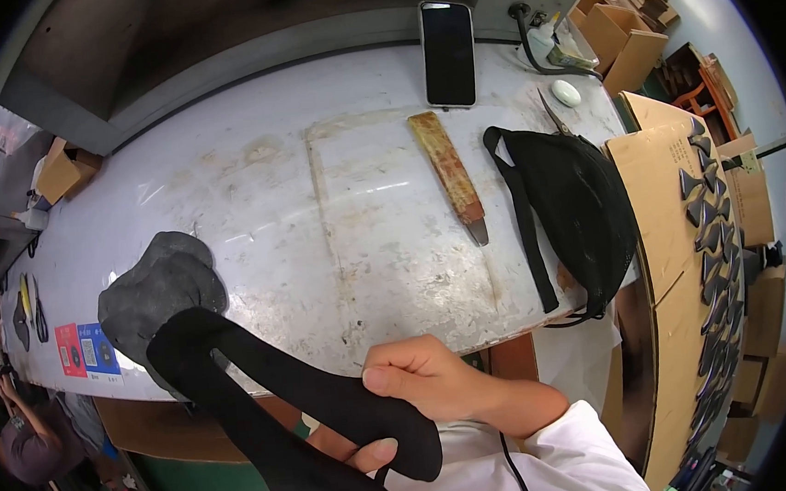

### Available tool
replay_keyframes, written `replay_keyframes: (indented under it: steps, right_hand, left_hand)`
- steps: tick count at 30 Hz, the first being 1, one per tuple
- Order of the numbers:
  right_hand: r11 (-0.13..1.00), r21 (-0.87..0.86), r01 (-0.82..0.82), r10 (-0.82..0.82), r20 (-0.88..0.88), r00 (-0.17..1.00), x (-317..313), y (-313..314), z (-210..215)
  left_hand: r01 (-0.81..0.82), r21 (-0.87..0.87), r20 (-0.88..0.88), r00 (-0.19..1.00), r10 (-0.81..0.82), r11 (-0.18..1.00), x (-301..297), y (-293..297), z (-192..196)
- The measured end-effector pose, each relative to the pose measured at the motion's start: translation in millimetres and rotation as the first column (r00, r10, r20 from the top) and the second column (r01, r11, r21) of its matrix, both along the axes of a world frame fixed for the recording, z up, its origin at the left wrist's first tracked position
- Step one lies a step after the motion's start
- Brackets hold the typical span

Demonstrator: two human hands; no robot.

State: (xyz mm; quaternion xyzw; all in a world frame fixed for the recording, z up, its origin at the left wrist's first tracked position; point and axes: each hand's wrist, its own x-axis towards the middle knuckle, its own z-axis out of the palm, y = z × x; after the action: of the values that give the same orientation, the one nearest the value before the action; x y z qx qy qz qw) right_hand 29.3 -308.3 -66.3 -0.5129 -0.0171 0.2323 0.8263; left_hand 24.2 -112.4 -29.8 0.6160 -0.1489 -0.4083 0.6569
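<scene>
My right hand [422, 380] is closed on the end of a black low-cut sock [331, 393] that stretches up-left over the table's front edge. My left hand [368, 455] lies just below it, mostly hidden. Its thumb and fingers hold a second black sock [280, 457], which runs alongside the first. Both socks' far ends overlap a pile of dark grey fabric pieces [160, 282] at the table's front left.
The worn white table [334, 204] carries a rust-stained flat tool [447, 172], a black pouch with a strap [584, 203], a phone [448, 52], scissors [552, 113] and red and blue stickers [87, 351]. A cardboard board [664, 224] with several dark pieces stands on the right. Another person [30, 440] is at lower left.
</scene>
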Motion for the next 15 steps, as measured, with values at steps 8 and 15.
replay_keyframes:
  steps: [8,15]
  right_hand:
    - [0.922,-0.33,0.203,-0.135,0.217,0.967,-5,7,9]
    - [0.918,-0.23,0.323,-0.243,0.317,0.917,11,-8,3]
  left_hand:
    - [-0.511,0.063,0.14,0.855,0.5,0.857,-1,-2,-29]
    - [-0.313,0.03,-0.117,0.942,0.315,0.949,10,-13,17]
